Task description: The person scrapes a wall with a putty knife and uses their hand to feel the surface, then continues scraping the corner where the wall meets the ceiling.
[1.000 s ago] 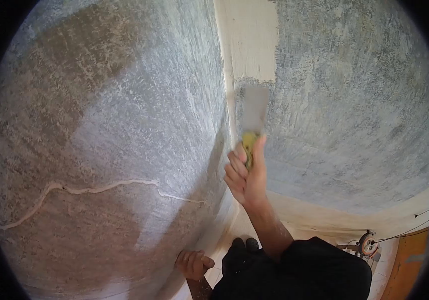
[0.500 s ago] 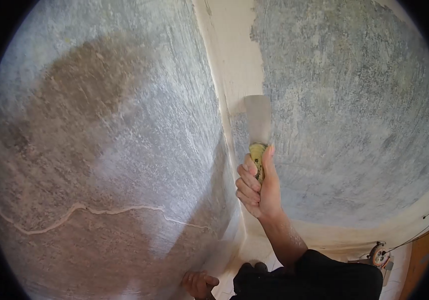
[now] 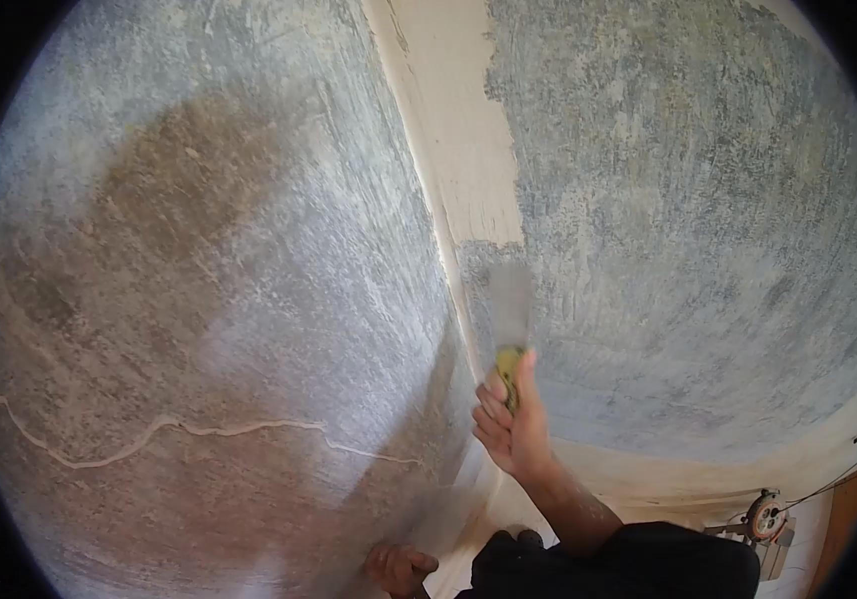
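Observation:
My right hand (image 3: 514, 424) is wrapped around the yellow-green handle of a putty knife (image 3: 510, 309), thumb along the handle's side. Its grey blade points up and overlaps the blue-grey right wall (image 3: 638, 280), just below the lower end of a pale smooth strip (image 3: 463, 150) beside the corner. Low in the view, my left hand (image 3: 401, 569) is closed, fingers curled, near the left wall (image 3: 279, 329). A blurred greyish shape (image 3: 404, 514) shows just above it; I cannot tell whether the hand holds it.
A pale wavy filled line (image 3: 239, 429) crosses the lower left wall. On the lower right stands a round reel-like device (image 3: 768, 516) with dark cables running from it. Dark shoes (image 3: 518, 537) show on the floor beneath me, and an orange-brown panel (image 3: 853, 514) stands at the right edge.
My right hand and the putty knife have moved down along the right wall, leaving the blade below the pale strip's end. My left hand has barely moved.

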